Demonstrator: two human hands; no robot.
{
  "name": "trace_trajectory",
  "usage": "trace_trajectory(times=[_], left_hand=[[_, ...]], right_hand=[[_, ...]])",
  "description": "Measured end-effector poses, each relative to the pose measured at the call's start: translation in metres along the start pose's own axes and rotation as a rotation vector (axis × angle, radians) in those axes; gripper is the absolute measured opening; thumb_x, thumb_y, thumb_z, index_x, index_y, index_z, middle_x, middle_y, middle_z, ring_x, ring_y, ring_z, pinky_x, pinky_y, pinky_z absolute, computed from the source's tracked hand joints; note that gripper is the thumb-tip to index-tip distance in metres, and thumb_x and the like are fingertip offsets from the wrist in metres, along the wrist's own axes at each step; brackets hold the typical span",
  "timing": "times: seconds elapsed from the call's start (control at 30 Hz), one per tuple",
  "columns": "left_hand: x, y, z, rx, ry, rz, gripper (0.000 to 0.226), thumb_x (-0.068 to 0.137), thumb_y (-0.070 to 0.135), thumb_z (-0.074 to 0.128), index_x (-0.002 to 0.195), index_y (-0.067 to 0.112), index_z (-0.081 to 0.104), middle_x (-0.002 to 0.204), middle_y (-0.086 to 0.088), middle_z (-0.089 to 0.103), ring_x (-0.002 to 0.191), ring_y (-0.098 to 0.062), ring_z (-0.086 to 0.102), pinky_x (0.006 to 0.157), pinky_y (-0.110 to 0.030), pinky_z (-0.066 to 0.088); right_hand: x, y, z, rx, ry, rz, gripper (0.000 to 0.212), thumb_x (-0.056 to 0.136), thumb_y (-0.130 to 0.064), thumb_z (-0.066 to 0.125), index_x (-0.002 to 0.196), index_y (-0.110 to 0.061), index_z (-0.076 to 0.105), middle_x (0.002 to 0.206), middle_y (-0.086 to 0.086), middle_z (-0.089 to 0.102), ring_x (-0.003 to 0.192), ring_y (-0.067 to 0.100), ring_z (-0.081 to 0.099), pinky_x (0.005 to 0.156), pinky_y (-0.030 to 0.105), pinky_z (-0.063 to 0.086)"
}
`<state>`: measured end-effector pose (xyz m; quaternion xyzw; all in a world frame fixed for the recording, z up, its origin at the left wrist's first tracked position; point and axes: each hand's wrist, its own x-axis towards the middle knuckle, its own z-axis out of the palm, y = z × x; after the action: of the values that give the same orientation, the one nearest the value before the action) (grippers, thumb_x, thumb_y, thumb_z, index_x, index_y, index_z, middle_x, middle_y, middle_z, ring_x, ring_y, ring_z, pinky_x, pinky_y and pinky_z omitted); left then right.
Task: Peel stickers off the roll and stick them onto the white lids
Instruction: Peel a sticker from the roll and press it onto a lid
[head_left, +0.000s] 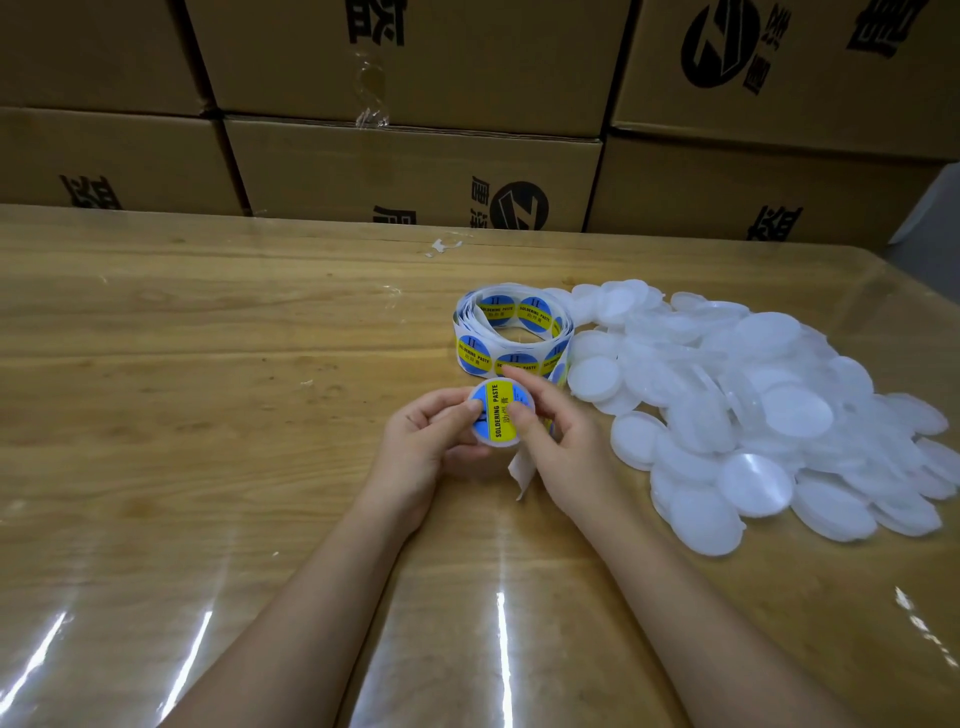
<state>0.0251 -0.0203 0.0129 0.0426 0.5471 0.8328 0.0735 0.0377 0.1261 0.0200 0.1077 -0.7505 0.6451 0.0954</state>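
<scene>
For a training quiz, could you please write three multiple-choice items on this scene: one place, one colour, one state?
1. Where does the pile of white lids lie from the sticker roll? A on its left; B on top; C on its right.
2. The roll's stickers are: A blue and yellow; B red and white; C green and black.
3. The held lid, between the left hand and right hand, is: A bare; B stickered; C cracked.
Answers: C, the pile spreads right of the roll; A, blue discs with yellow bands; B, a sticker covers it.
</scene>
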Motion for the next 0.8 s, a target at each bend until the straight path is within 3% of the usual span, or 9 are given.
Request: trace_trajectory(times=[0.13,0.27,0.4,0.53,0.7,0.8], left_hand=[[0.0014,0.0003,-0.0004,-0.010,0.014,-0.004,0.021,0.073,0.026,0.067,0.089,0.018,0.076,0.079,-0.011,0.073,0.061,-0.014,0.066,0.056,-0.022,0.052],[0.0027,-0.0018,-0.0005,-0.045,0.019,0.001,0.021,0.074,0.022,0.068,0.091,0.013,0.075,0.081,-0.016,0.072,0.065,-0.020,0.069,0.057,-0.026,0.055],[0.0035,-0.0033,-0.0001,-0.035,0.020,0.017,0.022,0.076,0.021,0.067,0.094,0.011,0.073,0.081,-0.017,0.071,0.065,-0.021,0.068,0.058,-0.027,0.056],[0.0046,-0.0043,-0.0003,-0.005,0.021,0.041,0.015,0.084,0.017,0.061,0.090,0.017,0.075,0.085,-0.011,0.073,0.068,-0.016,0.068,0.060,-0.026,0.056],[0.0045,-0.0041,0.0003,0.036,0.009,0.059,0.019,0.078,0.027,0.063,0.091,0.023,0.076,0.082,-0.006,0.073,0.066,-0.012,0.065,0.057,-0.022,0.054],[0.0059,-0.0071,-0.0004,0.059,-0.006,0.084,0.022,0.080,0.029,0.062,0.096,0.022,0.075,0.087,-0.005,0.073,0.071,-0.013,0.065,0.058,-0.022,0.053]], right_hand=[[-0.0026,-0.0005,0.0017,-0.049,-0.023,-0.018,0.044,0.088,-0.009,0.066,0.123,-0.032,0.054,0.118,-0.020,0.061,0.111,-0.006,0.054,0.090,0.010,0.041],[-0.0045,0.0013,0.0060,-0.084,-0.014,-0.037,0.053,0.082,-0.011,0.072,0.124,-0.036,0.050,0.113,-0.015,0.062,0.105,0.001,0.057,0.091,0.020,0.046],[-0.0041,0.0011,0.0097,0.045,-0.002,0.027,0.049,0.088,-0.009,0.065,0.118,-0.045,0.052,0.109,-0.005,0.062,0.078,0.002,0.058,0.061,0.018,0.049],[-0.0049,0.0017,0.0090,0.036,-0.016,-0.010,0.042,0.093,-0.006,0.057,0.123,-0.036,0.050,0.120,-0.009,0.061,0.108,0.000,0.057,0.087,0.016,0.045],[-0.0054,0.0043,0.0083,0.006,0.011,-0.048,0.035,0.096,-0.012,0.052,0.123,-0.035,0.052,0.120,-0.007,0.062,0.114,0.006,0.056,0.095,0.025,0.046],[-0.0062,0.0066,0.0095,-0.024,0.058,-0.085,0.031,0.091,-0.019,0.056,0.117,-0.036,0.055,0.111,-0.008,0.065,0.105,0.005,0.060,0.087,0.019,0.046]])
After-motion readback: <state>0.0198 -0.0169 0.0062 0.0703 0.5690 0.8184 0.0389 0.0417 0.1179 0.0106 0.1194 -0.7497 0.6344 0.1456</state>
